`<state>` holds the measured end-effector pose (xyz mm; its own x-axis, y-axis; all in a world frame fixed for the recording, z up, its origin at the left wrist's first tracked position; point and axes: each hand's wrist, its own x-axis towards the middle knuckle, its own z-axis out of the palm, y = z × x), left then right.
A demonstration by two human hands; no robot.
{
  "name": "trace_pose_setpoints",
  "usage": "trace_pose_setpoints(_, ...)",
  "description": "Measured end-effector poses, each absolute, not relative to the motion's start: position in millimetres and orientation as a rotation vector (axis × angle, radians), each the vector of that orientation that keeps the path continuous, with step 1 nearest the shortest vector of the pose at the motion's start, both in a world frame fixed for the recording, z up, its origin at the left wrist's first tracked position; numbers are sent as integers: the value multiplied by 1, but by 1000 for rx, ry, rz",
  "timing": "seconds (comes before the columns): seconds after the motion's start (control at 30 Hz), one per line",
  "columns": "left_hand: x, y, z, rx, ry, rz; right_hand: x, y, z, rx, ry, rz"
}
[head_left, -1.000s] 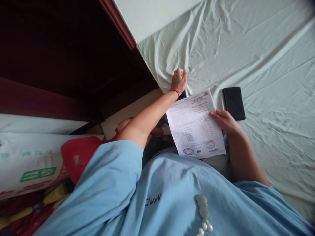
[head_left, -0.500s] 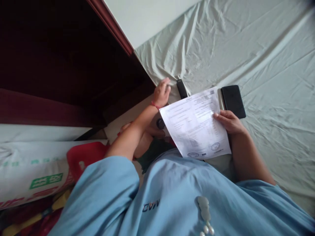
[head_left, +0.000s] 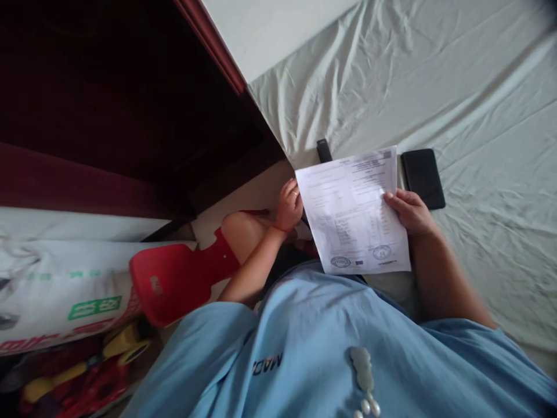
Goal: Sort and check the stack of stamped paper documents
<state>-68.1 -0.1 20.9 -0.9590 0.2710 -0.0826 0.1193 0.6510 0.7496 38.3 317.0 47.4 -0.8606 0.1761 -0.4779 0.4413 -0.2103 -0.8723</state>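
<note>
A printed sheet of paper (head_left: pixel 354 217) with two round stamps near its lower edge is held tilted over my lap. My right hand (head_left: pixel 411 212) grips its right edge, thumb on the printed face and fingers behind. At the upper left edge of the sheet, my left hand (head_left: pixel 289 206) has its fingers curled against the paper; the fingertips are partly hidden there. A ring and a red wrist cord show on that hand. Just beyond the top edge lies a small black object (head_left: pixel 323 150), partly covered by the sheet. Beside my right hand rests a black phone-like slab (head_left: pixel 423 179).
A pale wrinkled bedsheet (head_left: pixel 491 116) spreads to the right. Dark wooden furniture (head_left: pixel 143 180) stands at the left. A red plastic seat (head_left: pixel 174 278), a white printed sack (head_left: pixel 47 290) and yellow-handled items (head_left: pixel 61 377) are at the lower left.
My left hand has drawn back from beyond the sheet, near the small black object, to the sheet's left edge. The paper stays in my right hand. More of the red seat shows.
</note>
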Motion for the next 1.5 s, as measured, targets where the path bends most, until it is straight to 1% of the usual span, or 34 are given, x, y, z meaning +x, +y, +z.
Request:
trace_pose_setpoints(0.07, -53, -1, 19, 142, 2698, 1397, 37, 315, 44, 764, 1895, -2236)
trace_pose_setpoints(0.1, -43, 0, 17, 29, 2612, 1525, 36, 314, 42, 774, 1910, -2265)
trace_pose_setpoints(0.13, -32, 2, 16, -87, 2460, 1655, 35, 313, 40, 773, 1914, -2291)
trace_pose_setpoints(0.23, 1, 13, 10, -389, 1801, 1944, 32, 310, 35, 689, 1913, -2318)
trace_pose_setpoints(0.33, 23, 21, 5, -510, 1300, 2075, 31, 307, 28, 553, 1961, -2268)
trace_pose_setpoints(0.43, 30, 20, 3, -464, 1114, 2143, 31, 306, 22, 459, 1982, -2247)
trace_pose_setpoints(0.5, 31, 16, 3, -410, 1127, 2120, 31, 305, 20, 429, 1982, -2263)
trace_pose_setpoints(0.67, 34, 14, 0, -372, 1358, 1999, 30, 305, 20, 404, 1991, -2297)
trace_pose_setpoints(0.87, 37, 18, -3, -430, 1488, 2115, 26, 307, 19, 498, 2071, -2364)
trace_pose_setpoints(1.03, 37, 17, 3, -412, 1521, 2142, 25, 307, 16, 471, 2042, -2278)
trace_pose_setpoints(1.27, 25, 21, 8, -477, 1492, 2193, 28, 309, 15, 473, 2055, -2240)
trace_pose_setpoints(1.5, 19, 15, 8, -523, 1608, 2212, 26, 310, 17, 429, 2105, -2151)
